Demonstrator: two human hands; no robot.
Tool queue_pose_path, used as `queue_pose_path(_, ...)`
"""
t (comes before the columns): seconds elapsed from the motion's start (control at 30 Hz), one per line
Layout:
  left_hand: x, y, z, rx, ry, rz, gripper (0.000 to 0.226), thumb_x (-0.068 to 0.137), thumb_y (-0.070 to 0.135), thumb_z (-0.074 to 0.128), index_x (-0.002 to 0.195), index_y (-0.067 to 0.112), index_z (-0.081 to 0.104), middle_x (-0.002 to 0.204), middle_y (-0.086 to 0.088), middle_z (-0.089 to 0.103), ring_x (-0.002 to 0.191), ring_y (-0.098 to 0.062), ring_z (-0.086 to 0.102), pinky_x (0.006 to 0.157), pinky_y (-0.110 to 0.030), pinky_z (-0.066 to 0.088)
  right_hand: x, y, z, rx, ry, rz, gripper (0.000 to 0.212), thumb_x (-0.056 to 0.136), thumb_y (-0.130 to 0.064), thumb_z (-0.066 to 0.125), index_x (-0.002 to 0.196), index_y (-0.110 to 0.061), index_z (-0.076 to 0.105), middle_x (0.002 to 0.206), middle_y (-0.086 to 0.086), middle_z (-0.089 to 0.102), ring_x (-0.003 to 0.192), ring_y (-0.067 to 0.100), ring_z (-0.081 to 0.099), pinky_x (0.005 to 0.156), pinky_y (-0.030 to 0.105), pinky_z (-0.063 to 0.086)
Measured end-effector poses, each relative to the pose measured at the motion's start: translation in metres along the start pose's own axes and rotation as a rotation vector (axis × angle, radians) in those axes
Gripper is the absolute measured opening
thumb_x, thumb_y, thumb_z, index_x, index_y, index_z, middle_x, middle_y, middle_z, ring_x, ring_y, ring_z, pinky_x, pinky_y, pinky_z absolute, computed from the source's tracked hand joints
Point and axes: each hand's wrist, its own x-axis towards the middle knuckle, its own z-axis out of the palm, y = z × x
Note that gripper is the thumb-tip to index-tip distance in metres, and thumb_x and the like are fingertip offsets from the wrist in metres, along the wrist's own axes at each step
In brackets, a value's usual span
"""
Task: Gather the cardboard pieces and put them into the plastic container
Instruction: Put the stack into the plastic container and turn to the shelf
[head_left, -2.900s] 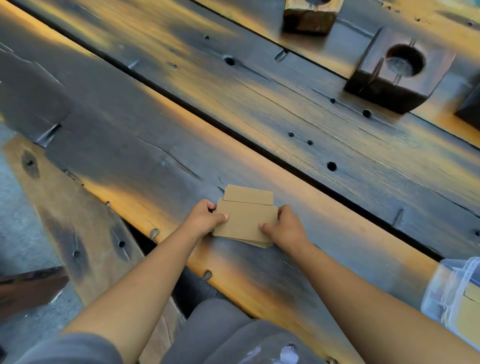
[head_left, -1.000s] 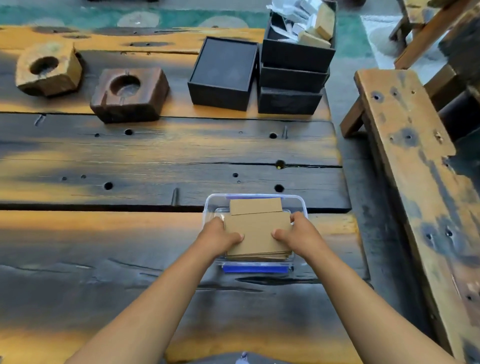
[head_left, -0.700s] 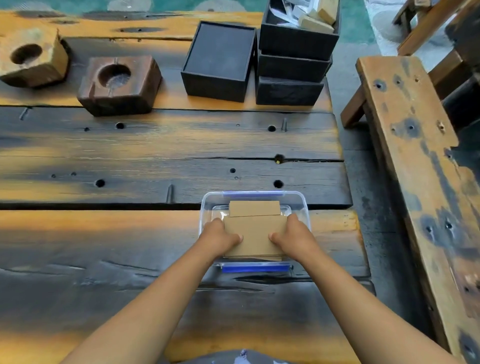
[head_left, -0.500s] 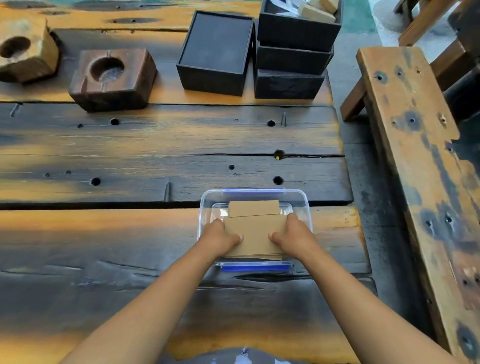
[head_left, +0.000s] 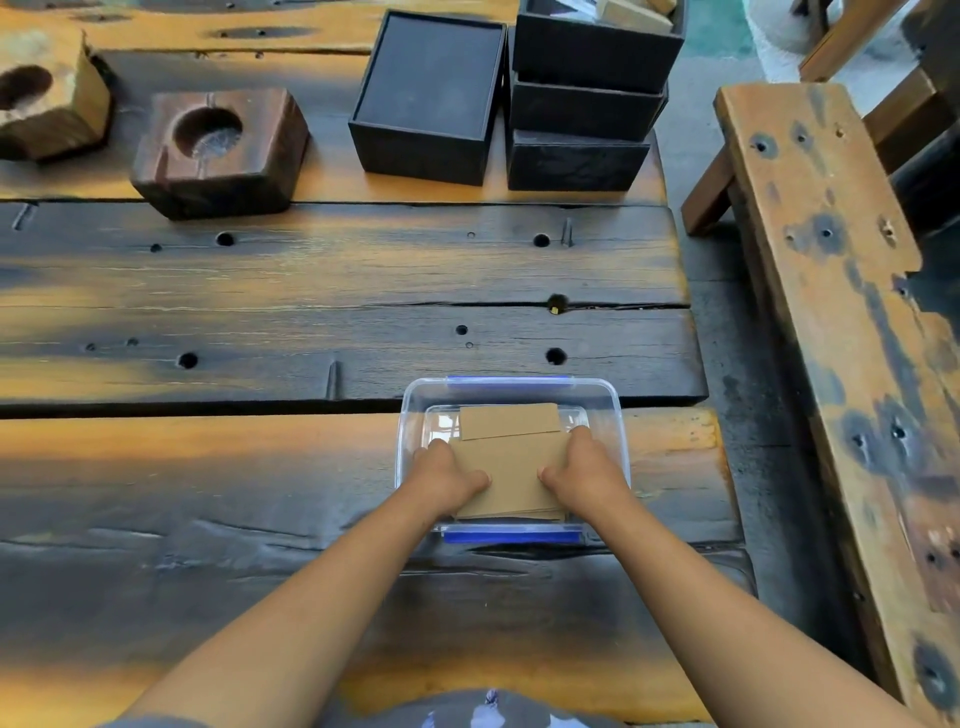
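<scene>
Clamping the cardboard stack (head_left: 511, 475) from both sides, left hand (head_left: 448, 474) and right hand (head_left: 586, 470) reach into the plastic container (head_left: 613, 410).

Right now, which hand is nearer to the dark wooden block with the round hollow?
Left. The left hand grips the cardboard stack on the side facing the dark wooden block, which sits far back-left on the table. The right hand grips the stack's opposite side, farther away.

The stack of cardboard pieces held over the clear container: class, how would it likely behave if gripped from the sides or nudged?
The cardboard stack looks flat and unbent between the left hand and right hand, so probably fairly stiff. The top piece sits offset, suggesting loose sheets that slide easily. Thin sheets, so likely light.
</scene>
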Motion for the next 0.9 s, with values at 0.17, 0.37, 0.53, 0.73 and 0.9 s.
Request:
queue_pose_path(0.17,-0.019,0.006,-0.007,0.081,0.003,0.016,0.049,0.085,0.027,0.066,0.125,0.005,0.048,0.127,-0.016,0.055,0.1,-0.029,0.061,0.077,-0.037,0.057,-0.018,-0.003,-0.003,0.021,0.023,0.026,0.064,0.082,-0.029,0.067,0.135,-0.01,0.036,0.132,0.014,0.045,0.115,0.032,0.054,0.087,0.037,0.046)
queue_pose_path(0.37,-0.054,0.006,-0.031,0.049,0.041,0.178,0.037,0.087,0.03,0.063,0.118,0.014,0.051,0.108,-0.009,0.063,0.084,-0.024,0.058,0.073,-0.03,0.047,-0.056,0.003,-0.009,0.134,0.131,-0.055,0.067,0.079,-0.032,0.068,0.135,-0.014,0.038,0.13,0.013,0.044,0.112,0.032,0.054,0.083,0.034,0.044)
queue_pose_path(0.53,-0.083,0.004,-0.035,0.106,-0.019,0.336,0.048,0.085,0.03,0.067,0.129,0.017,0.053,0.111,-0.006,0.068,0.094,-0.023,0.065,0.079,-0.03,0.049,-0.097,0.011,-0.012,0.278,0.21,-0.056,0.057,0.083,-0.032,0.067,0.133,-0.014,0.048,0.129,0.012,0.053,0.112,0.028,0.057,0.083,0.03,0.042)
queue_pose_path(0.73,-0.112,0.001,-0.008,0.44,-0.146,0.629,0.045,0.084,0.024,0.068,0.127,0.017,0.055,0.12,-0.008,0.064,0.106,-0.028,0.063,0.083,-0.031,0.05,-0.176,0.037,0.007,0.353,0.364,0.128,0.051,0.085,-0.035,0.068,0.129,-0.011,0.057,0.13,0.012,0.06,0.119,0.028,0.058,0.09,0.032,0.045)
queue_pose_path(0.9,-0.15,-0.008,0.045,0.707,-0.313,0.882,0.04,0.086,0.011,0.061,0.125,0.011,0.056,0.117,-0.012,0.066,0.108,-0.028,0.062,0.079,-0.027,0.046,-0.253,0.087,0.049,0.38,0.445,0.337,0.053,0.087,-0.034,0.065,0.133,-0.011,0.053,0.132,0.014,0.057,0.12,0.029,0.056,0.091,0.033,0.044)
